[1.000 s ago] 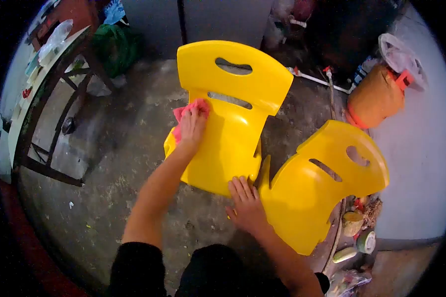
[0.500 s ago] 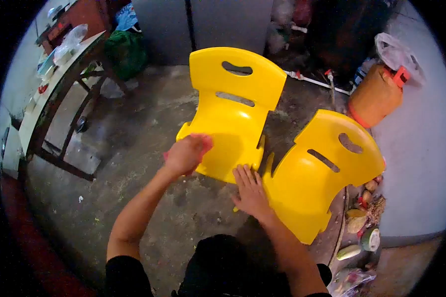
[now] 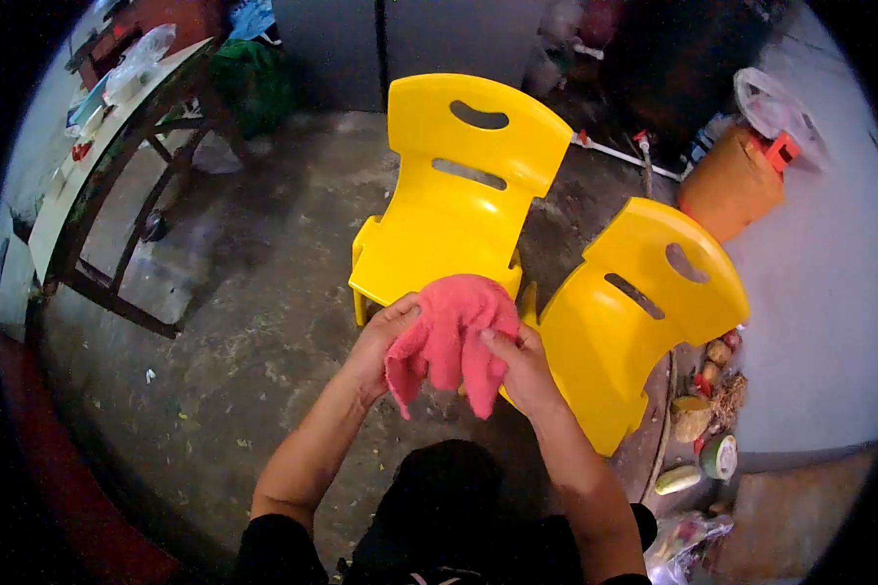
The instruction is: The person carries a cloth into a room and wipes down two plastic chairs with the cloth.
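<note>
Between my two hands hangs a pink cloth (image 3: 456, 327), loosely draped with its ends dangling. My left hand (image 3: 385, 341) grips its left side, and my right hand (image 3: 525, 366) pinches its right side with the thumb on top. Behind the cloth stands a yellow plastic chair (image 3: 449, 219), its seat's front edge partly hidden by the cloth. A second yellow chair (image 3: 610, 341) stands at the right, close to my right hand and forearm.
A table (image 3: 117, 127) with plastic bags is at the left. An orange gas cylinder (image 3: 734, 185) stands by the right wall. Vegetables (image 3: 678, 479) and a green-edged roll-like item (image 3: 719, 456) lie along the floor at the right. A white pipe (image 3: 624, 156) runs behind the chairs.
My left hand has lifted the pink cloth off the left chair's seat. My right hand has left the seat's front edge and taken hold of the cloth too, which is now spread between both hands.
</note>
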`<state>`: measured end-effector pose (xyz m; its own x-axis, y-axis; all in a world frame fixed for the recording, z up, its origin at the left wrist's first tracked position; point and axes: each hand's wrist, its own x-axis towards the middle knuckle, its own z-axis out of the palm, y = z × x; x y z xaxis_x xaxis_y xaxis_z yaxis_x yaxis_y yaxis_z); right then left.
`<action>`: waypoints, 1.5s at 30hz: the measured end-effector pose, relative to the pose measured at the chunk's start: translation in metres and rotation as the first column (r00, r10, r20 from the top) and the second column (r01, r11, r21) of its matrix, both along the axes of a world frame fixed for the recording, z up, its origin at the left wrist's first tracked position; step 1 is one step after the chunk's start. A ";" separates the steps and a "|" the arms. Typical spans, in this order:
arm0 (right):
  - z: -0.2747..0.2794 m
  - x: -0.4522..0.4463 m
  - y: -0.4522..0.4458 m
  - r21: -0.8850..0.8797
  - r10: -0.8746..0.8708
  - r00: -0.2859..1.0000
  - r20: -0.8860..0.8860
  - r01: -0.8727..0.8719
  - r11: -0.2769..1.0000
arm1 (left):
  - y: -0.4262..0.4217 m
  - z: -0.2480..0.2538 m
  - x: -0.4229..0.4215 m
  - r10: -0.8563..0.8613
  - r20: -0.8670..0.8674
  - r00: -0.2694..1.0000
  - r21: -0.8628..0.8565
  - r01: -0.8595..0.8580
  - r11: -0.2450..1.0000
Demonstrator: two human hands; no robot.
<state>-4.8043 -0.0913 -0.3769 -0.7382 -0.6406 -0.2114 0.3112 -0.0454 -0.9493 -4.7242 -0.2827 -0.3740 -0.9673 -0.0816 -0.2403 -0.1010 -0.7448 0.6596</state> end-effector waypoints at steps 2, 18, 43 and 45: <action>-0.006 0.000 0.008 -0.137 -0.151 0.965 0.214 0.183 0.973 | 0.001 -0.004 -0.004 0.018 0.056 0.998 0.123 -0.025 0.992; 0.020 0.002 0.177 0.248 -0.520 0.775 -0.359 0.616 0.747 | 0.077 -0.033 -0.040 -0.228 -0.009 0.974 -0.734 0.149 0.663; -0.094 -0.103 0.148 0.600 0.546 0.298 -0.783 0.593 0.537 | 0.153 -0.135 -0.065 -0.205 -0.263 0.943 -0.964 -0.249 0.090; -0.105 -0.115 0.179 0.626 0.512 0.374 -0.774 0.578 0.523 | 0.153 -0.134 -0.064 -0.215 -0.228 0.950 -0.973 -0.214 0.088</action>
<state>-4.9198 0.0875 -0.4823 -0.7997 -0.5691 0.1913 -0.5982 0.7822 -0.1741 -4.7878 -0.1298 -0.5082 -0.9562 -0.0327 0.2910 0.2146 0.5982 0.7721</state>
